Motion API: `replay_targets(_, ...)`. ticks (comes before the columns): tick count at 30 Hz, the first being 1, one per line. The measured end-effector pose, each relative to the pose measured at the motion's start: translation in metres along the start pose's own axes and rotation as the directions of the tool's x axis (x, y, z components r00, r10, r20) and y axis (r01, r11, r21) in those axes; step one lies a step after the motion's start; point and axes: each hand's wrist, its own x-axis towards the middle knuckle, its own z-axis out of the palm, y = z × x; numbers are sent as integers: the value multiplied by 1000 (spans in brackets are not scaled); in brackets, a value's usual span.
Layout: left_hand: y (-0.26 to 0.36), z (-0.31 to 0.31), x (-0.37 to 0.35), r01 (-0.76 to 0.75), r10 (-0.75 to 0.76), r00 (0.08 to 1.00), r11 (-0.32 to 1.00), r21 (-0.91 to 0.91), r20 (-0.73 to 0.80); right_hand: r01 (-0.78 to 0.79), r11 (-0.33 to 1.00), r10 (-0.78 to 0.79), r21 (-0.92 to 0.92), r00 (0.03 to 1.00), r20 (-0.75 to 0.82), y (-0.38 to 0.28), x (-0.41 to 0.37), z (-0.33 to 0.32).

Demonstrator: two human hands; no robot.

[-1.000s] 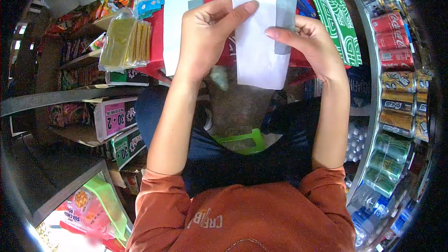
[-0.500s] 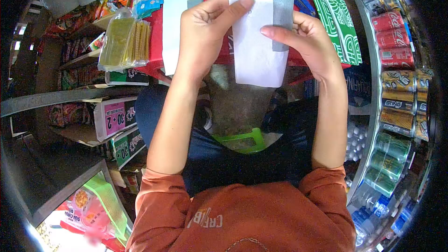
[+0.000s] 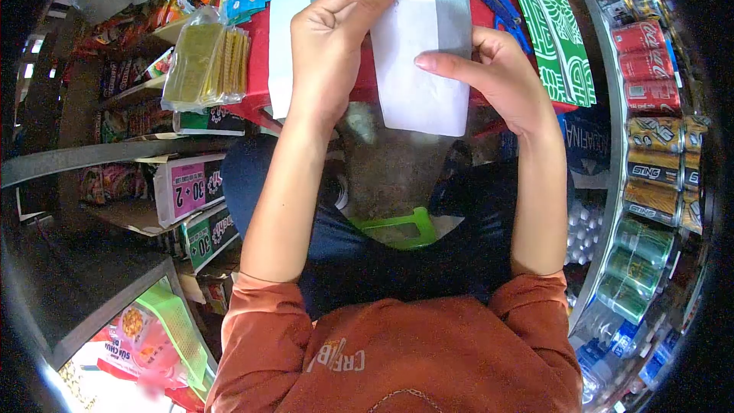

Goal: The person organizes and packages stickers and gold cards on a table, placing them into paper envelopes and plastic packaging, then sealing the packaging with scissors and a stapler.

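A long white paper piece [image 3: 417, 99] with a grey band along its upper right is held between my hands, its lower end past the edge of the red table [image 3: 258, 69]. My left hand [image 3: 330, 46] pinches its left side, thumb on top. On the right side, my right hand [image 3: 493, 73] grips it, thumb lying on the paper and fingers behind. Pale paper pieces [image 3: 284, 46] lie left of my left hand. Blue-handled scissors [image 3: 501, 8] rest beyond my right hand, beside green-and-white patterned sheets [image 3: 547, 38].
A stack of yellowish packets [image 3: 202, 65] stands at the table's left. Shelves with packaged goods and boxes [image 3: 183, 187] line the left side. Drink cans [image 3: 650, 138] fill the right side. A green plastic stool [image 3: 405, 228] is between my legs.
The held paper has shifted slightly left and turned, showing more of its grey band. Both hands have moved a little left with it. More of the scissors is now visible.
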Motion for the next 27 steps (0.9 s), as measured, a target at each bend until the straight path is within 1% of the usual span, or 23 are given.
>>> replay_targets(4, -2, -2, 2, 23, -24, 1000, 999, -34, -19, 0, 999, 1, -36, 999, 51, -1, -1, 0)
replay_targets(6, -2, -2, 4, 18, -21, 999, 997, -77, -38, -34, 997, 40, -70, 995, 87, -2, -2, -1)
replay_targets(10, 1, -7, 5, 1, -4, 998, 999, -41, -69, -38, 991, 55, -127, 990, 131, 1, 0, -3)
replay_targets(12, 6, -6, 2, 11, -13, 996, 1000, -21, -85, -43, 991, 59, -124, 990, 128, 0, -1, -2)
replay_targets(18, -3, -12, 5, 10, -8, 998, 1000, 25, -60, -27, 995, 36, -91, 995, 95, -2, -2, 3)
replay_targets(21, -7, -9, 6, -71, 70, 996, 997, -23, -47, -29, 996, 36, -89, 996, 86, -2, -2, 6)
replay_targets(24, -8, -1, 5, -169, 169, 981, 986, 9, -90, -9, 993, 17, -119, 997, 71, -1, -2, 8)
replay_targets(27, -12, -5, 3, -200, 206, 976, 976, 88, -74, 16, 993, -6, -120, 997, 81, -2, -3, 13)
